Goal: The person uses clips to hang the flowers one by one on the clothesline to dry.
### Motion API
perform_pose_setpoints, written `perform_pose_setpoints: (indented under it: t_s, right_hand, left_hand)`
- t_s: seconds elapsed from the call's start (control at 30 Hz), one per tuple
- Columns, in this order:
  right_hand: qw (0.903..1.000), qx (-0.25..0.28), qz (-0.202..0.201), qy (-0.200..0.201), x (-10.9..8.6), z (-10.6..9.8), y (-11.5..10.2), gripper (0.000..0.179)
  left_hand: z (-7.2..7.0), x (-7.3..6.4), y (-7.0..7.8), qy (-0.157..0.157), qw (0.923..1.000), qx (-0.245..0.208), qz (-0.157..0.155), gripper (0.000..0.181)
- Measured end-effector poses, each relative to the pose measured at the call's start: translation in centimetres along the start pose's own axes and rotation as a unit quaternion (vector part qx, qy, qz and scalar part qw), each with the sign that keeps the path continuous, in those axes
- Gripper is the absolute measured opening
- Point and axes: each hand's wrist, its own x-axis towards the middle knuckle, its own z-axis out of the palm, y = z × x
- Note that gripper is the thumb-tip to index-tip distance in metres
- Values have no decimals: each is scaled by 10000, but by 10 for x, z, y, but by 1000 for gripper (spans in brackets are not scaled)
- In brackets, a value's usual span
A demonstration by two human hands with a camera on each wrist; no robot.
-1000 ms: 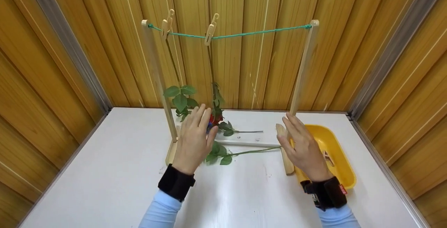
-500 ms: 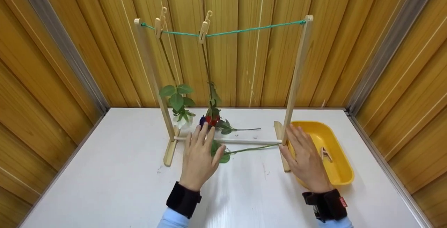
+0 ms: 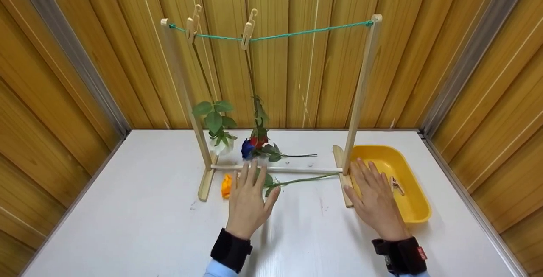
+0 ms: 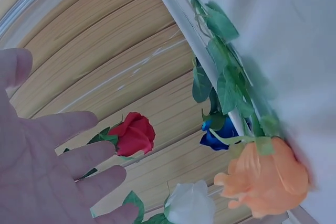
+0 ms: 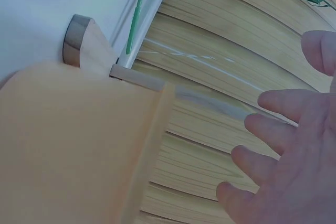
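My left hand [image 3: 250,205] is spread with straight fingers above the table, over the leaves of an orange rose [image 3: 226,186]. It holds nothing; the left wrist view shows its bare palm beside the orange flower [image 4: 268,179]. Straight fingers also show on my right hand [image 3: 377,205], which hovers over the near left side of a yellow tray [image 3: 418,190] and grips nothing. Two clothespins [image 3: 247,36] on a green cord [image 3: 292,35] hold a white rose [image 3: 221,146] and a red rose [image 3: 259,142] head down. A blue rose [image 3: 246,149] lies behind the rack's bottom bar.
The cord runs between two wooden posts [image 3: 360,99] with flat wooden feet [image 3: 206,186]. A white bar [image 3: 297,169] joins them low down. One loose clothespin [image 3: 396,186] lies in the tray. Wood-look panels [image 3: 314,77] enclose the white table [image 3: 127,213].
Both hands have drawn back toward the person, the left also shifting right. The blue and orange roses have come into sight from behind the left hand. The view has shifted slightly.
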Motion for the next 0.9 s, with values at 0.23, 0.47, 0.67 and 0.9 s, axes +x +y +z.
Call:
perform_pose_setpoints:
  t_s: [0.23, 0.47, 0.67, 0.9]
  right_hand:
    - [9992, -12, 253, -324, -1, -6, 7, 60]
    - [9982, 82, 365, -478, -1, -11, 12, 59]
    - [9983, 55, 389, -433, -2, -11, 16, 60]
    - [9968, 48, 556, -577, 0, -12, 20, 62]
  left_hand:
    - [5, -3, 5, -235, 9997, 7, -64, 62]
    - [7, -4, 11, -229, 9997, 16, 13, 62]
    - [7, -4, 14, -370, 9992, 130, 81, 64]
    - [6, -5, 18, -632, 9978, 195, 18, 64]
